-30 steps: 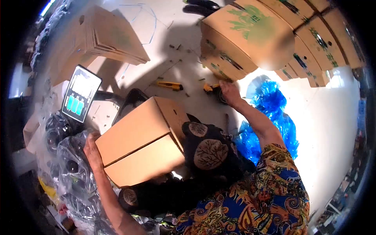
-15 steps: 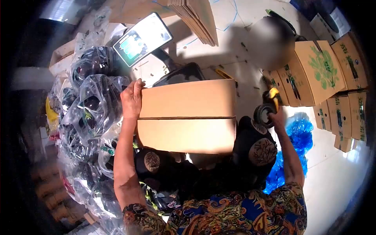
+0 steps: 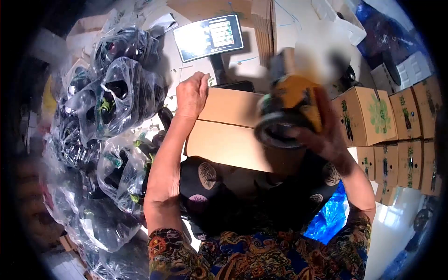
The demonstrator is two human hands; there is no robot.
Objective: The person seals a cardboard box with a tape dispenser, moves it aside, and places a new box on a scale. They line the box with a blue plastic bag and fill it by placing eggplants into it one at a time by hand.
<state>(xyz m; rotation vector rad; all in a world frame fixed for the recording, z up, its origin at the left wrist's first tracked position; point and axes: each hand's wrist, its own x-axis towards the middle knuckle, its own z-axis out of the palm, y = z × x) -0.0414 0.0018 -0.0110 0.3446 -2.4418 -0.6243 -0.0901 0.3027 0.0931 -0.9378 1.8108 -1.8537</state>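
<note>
A closed cardboard box (image 3: 224, 140) lies across my lap, its two top flaps meeting along a middle seam. My left hand (image 3: 192, 95) grips the box's far left corner, fingers curled over the edge. In my right hand (image 3: 324, 137) is a tape dispenser (image 3: 296, 100) with a yellow-orange body and a dark tape roll, somewhat blurred. It is raised over the right end of the box and hides that end from view.
Clear plastic bags of eggplants (image 3: 116, 93) are heaped on the left. A lit scale display (image 3: 210, 37) stands beyond the box. Printed cartons (image 3: 378, 116) are stacked at right, near blue plastic (image 3: 326, 217). Flattened cardboard (image 3: 263, 30) leans at the back.
My right hand has lifted the tape dispenser from beside my right knee up and left over the box. My left hand keeps its corner grip. The view has shifted.
</note>
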